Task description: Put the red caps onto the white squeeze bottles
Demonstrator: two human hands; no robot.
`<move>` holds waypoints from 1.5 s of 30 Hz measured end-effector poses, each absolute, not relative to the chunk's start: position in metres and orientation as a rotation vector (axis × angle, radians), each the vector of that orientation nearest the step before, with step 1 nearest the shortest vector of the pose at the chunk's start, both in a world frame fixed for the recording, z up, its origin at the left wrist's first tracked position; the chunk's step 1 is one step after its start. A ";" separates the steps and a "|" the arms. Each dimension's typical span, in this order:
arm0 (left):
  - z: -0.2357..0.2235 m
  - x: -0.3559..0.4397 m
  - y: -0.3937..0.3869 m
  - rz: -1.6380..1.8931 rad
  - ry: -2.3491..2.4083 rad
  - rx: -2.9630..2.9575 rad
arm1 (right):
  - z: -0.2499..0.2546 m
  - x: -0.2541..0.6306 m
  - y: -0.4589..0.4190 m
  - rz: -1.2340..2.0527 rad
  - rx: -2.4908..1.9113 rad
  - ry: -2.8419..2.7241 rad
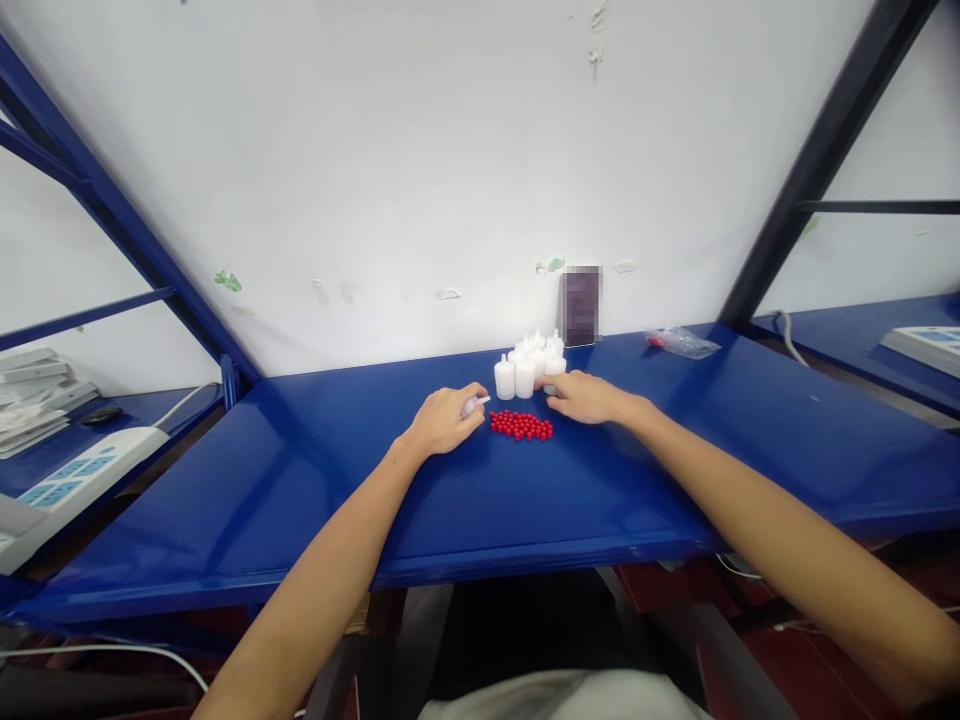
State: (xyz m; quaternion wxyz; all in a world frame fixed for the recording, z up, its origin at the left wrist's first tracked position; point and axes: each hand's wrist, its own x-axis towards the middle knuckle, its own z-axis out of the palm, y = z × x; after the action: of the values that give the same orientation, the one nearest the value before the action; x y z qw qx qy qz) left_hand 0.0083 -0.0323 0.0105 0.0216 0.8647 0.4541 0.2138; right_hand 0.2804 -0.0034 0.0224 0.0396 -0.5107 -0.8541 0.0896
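A small white dropper bottle (472, 406) lies tilted in my left hand (444, 418), its thin nozzle sticking out to the right past the closed fingers. Just right of that hand, many small red caps (521, 425) are spread in a loose patch on the blue table. Behind the caps stands a tight cluster of white dropper bottles (523, 376), upright with nozzles up. My right hand (583, 397) is at the cluster's front right corner, index finger and thumb closed about a white bottle (555, 366) there, which the fingers partly cover.
The blue table (322, 470) runs along a white wall. A dark pixelated rectangle (582, 306) leans against the wall behind the bottles. A clear plastic bag (684, 343) with something red lies at the back right. Power strips (90, 475) and white boxes (37, 385) sit beyond the left frame.
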 end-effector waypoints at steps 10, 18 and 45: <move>0.015 0.017 -0.044 0.702 1.387 2.761 | 0.049 0.259 -0.035 -0.098 -1.457 -2.447; 0.019 0.033 -0.056 0.804 1.272 2.801 | 0.049 0.240 -0.056 0.219 -0.801 -2.552; 0.005 0.026 -0.044 0.890 1.322 2.792 | 0.045 0.245 -0.050 0.347 -0.892 -2.512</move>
State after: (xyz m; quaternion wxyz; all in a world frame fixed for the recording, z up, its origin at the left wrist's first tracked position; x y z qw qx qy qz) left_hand 0.0257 -0.0443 0.0049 -0.0367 0.8679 0.4110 0.2765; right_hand 0.2453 -0.0505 0.0450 0.2250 -0.3233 -0.9105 0.1259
